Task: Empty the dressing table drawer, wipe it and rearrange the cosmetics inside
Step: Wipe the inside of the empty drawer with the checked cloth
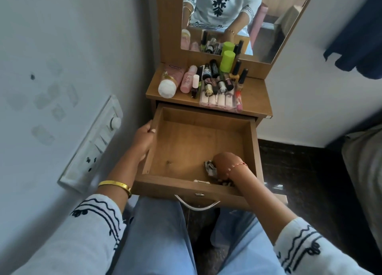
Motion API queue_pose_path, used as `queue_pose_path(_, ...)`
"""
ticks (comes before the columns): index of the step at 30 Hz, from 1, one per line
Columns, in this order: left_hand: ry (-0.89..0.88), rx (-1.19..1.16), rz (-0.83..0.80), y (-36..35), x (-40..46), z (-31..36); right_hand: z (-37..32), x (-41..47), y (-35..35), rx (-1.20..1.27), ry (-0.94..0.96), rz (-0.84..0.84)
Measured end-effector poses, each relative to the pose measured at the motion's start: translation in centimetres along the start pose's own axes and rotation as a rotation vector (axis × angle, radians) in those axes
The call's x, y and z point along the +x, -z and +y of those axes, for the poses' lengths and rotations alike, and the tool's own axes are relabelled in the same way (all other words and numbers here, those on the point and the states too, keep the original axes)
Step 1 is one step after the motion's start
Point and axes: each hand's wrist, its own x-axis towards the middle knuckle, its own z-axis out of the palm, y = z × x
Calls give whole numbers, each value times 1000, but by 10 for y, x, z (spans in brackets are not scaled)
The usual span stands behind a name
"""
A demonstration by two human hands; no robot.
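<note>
The wooden drawer (186, 142) is pulled out, its floor mostly bare. My left hand (142, 140) grips the drawer's left wall, thumb over the rim. My right hand (224, 165) reaches into the near right corner with fingers curled around some small dark and silver items (210, 168). A few more small pieces (225, 183) lie against the front wall beneath my wrist. On the table top (254, 101) stand several cosmetics: a pink bottle (187, 79), a white-capped bottle (168, 86), a green can (227, 61), nail polishes and a clear organiser (219, 102).
A mirror (244, 16) rises behind the table top. A switch panel (93, 148) is fixed to the wall on the left. The drawer's metal handle (196, 205) hangs just above my knees. A bed edge (363, 163) lies to the right, over dark floor.
</note>
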Motion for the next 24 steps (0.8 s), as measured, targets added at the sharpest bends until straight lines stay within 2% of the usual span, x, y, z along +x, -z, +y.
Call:
queue_pose_path(3, 25, -32, -6, 1, 5, -3, -24, 1, 3, 49, 98, 9)
queue_pose_path(7, 89, -148, -52, 6, 11, -8, -67, 12, 6, 230, 197, 97)
queue_pose_path(11, 103, -208, -66, 8, 14, -9, -107, 20, 12, 431, 328, 71)
queue_pose_path(13, 96, -216, -47, 6, 15, -8, -115, 27, 13, 630, 286, 46)
queue_pose_path(16, 88, -239, -13, 3, 14, -7, -116, 45, 13, 1199, 76, -92)
queue_pose_path(18, 87, -246, -1, 0, 12, -7, -116, 58, 19, 1484, -54, -52)
queue_pose_path(21, 74, -233, 12, -1, 7, -3, -113, 74, 45, 1611, -83, 183)
queue_pose_path(24, 71, -244, 40, -2, 1, 5, -114, 87, 63, 1574, -36, 279)
